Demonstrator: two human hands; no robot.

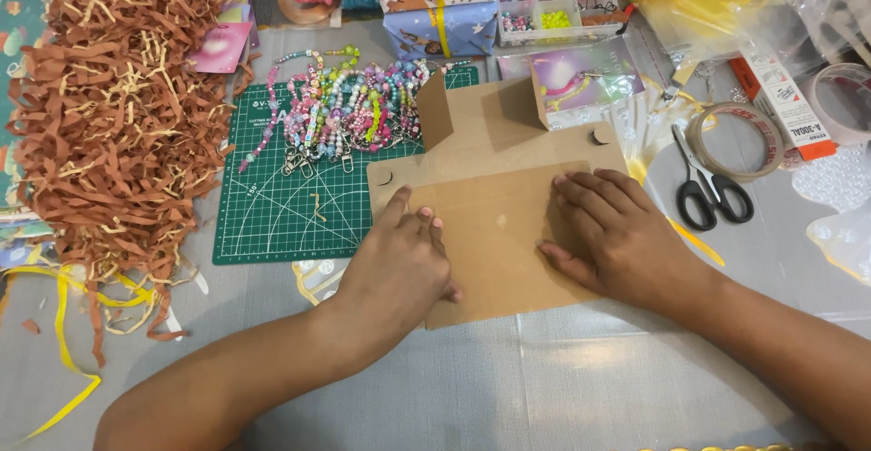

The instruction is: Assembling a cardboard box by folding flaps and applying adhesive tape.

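Note:
A flat brown cardboard box blank lies on the grey table, partly over a green cutting mat. Two of its flaps stand up at the far edge. My left hand presses down on the folded panel's left side, fingers together. On the panel's right side my right hand lies flat with fingers spread. Neither hand grips anything.
A heap of brown paper shred fills the left. Beaded keychains lie on the mat's far part. Black scissors, a tape roll, a bead organiser and a wrapped gift box sit behind and to the right.

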